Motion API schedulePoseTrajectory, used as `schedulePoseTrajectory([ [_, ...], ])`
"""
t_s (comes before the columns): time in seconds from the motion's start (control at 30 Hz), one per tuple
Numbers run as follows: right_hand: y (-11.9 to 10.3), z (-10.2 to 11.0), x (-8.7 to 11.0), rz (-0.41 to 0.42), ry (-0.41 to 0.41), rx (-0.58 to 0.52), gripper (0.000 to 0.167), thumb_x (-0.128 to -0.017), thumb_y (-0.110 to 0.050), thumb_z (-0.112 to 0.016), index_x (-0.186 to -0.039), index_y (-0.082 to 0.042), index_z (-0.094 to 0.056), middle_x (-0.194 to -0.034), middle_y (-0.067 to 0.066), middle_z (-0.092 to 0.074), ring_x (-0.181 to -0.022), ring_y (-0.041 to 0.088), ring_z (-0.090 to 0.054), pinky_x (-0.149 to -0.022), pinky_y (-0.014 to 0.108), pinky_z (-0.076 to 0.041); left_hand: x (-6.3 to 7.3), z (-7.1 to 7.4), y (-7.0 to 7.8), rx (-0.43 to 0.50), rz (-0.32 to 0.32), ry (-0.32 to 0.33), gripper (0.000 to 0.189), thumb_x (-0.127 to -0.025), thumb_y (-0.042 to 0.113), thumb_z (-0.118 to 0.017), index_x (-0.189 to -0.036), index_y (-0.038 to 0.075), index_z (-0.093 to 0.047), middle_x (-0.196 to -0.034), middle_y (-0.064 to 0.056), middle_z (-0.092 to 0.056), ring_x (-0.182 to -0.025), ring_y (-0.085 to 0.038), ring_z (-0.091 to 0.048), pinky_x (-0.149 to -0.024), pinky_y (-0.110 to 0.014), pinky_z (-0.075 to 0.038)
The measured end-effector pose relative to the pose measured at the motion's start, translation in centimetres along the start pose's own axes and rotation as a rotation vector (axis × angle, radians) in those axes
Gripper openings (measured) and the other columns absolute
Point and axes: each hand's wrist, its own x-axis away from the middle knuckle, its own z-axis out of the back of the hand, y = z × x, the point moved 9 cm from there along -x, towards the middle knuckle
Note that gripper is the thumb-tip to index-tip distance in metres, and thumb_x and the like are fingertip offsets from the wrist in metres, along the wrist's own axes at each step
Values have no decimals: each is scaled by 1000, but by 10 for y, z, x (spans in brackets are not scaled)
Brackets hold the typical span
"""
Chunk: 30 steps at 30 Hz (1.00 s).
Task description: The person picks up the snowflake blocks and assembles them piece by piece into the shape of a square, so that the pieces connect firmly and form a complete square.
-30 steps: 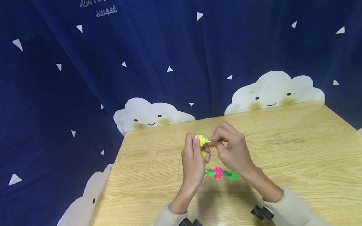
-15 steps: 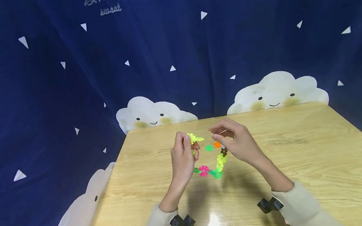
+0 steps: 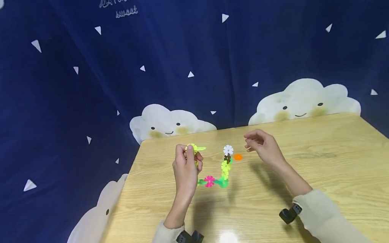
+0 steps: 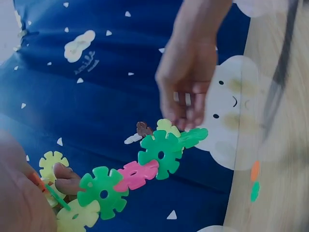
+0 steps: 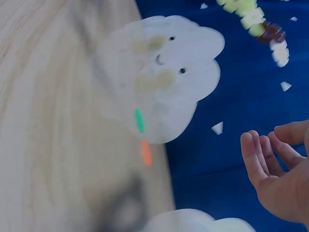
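My left hand [image 3: 186, 171] grips one end of a chain of interlocking plastic snowflake discs, thumb over a yellow disc [image 3: 192, 147]. From there the chain runs above the table through a pink disc [image 3: 209, 181] and a green disc [image 3: 223, 182], then up through yellow ones to a brown disc and a white disc [image 3: 228, 150] at its free end. In the left wrist view, an orange piece [image 4: 36, 181] shows partly hidden by the hand. My right hand [image 3: 265, 148] hovers to the right of the white disc, fingers loosely bent, holding nothing.
A loose orange disc [image 3: 238, 157] lies on the wooden table [image 3: 322, 172]; a loose green disc [image 5: 139, 121] lies beside it, mostly hidden behind the chain in the head view. A dark blue curtain [image 3: 188, 42] with clouds hangs behind the table.
My right hand has drawn away to the right from the yellow discs in my left hand. My left hand has shifted left with the chain, bringing its white end into sight.
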Motion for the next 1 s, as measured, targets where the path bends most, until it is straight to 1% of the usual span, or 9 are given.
schedulePoseTrajectory([
  [0.1,21,-1,-4,-68,-10,-37,25,-104,-2,-60,-125,11,-59,-109,16,-63,-88,17,-71,-83,36,-63,-2,6,1,5,3,21,23,-112,27,-44,-98,9,-46,-74,-5,-65,-52,-14,-52,-48,-18,-39],
  [0.2,43,-3,-7,-142,-25,-92,29,-104,-2,-60,-129,12,-56,-110,13,-62,-90,16,-72,-86,35,-63,-4,13,0,10,14,48,23,-112,28,-45,-99,9,-45,-73,-5,-64,-52,-14,-50,-48,-17,-39],
  [0.33,69,-7,-6,-240,-37,-130,33,-103,0,-59,-133,12,-53,-108,10,-61,-90,16,-72,-87,36,-62,-5,20,-3,15,30,67,24,-112,28,-46,-99,8,-45,-73,-6,-64,-53,-14,-51,-47,-17,-39],
  [0.43,81,-11,-6,-276,-48,-144,35,-102,2,-59,-134,13,-52,-111,13,-60,-91,19,-73,-86,35,-62,-6,23,-4,23,32,70,24,-112,28,-46,-100,7,-45,-73,-6,-64,-53,-15,-51,-47,-17,-39],
  [0.57,88,-18,-9,-275,-69,-120,39,-101,1,-59,-138,12,-50,-123,24,-57,-92,20,-71,-84,35,-63,-7,27,-2,28,18,78,23,-112,28,-46,-102,7,-45,-74,-6,-64,-54,-15,-51,-46,-17,-38],
  [0.67,92,-22,-10,-290,-88,-94,43,-101,1,-60,-142,10,-49,-132,29,-52,-86,19,-70,-78,35,-64,-8,29,0,37,16,79,20,-112,26,-47,-104,8,-45,-74,-6,-64,-54,-16,-51,-47,-17,-39],
  [0.83,104,-30,-11,-350,-140,-56,47,-98,8,-60,-144,8,-50,-141,32,-47,-67,16,-64,-59,30,-61,-7,33,1,51,23,85,17,-111,24,-48,-109,8,-44,-74,-6,-64,-55,-16,-52,-48,-17,-41],
  [0.9,109,-35,-12,-353,-165,-27,48,-96,11,-61,-143,8,-51,-144,34,-48,-62,14,-60,-54,28,-58,-7,36,1,46,19,94,18,-111,25,-48,-112,7,-44,-73,-5,-63,-54,-16,-52,-48,-17,-41],
  [1.0,112,-45,-15,-335,-206,27,51,-92,13,-61,-142,8,-52,-146,35,-49,-56,12,-56,-49,26,-54,-8,40,2,38,10,102,20,-111,25,-48,-115,6,-45,-73,-6,-63,-54,-15,-52,-48,-17,-41],
])
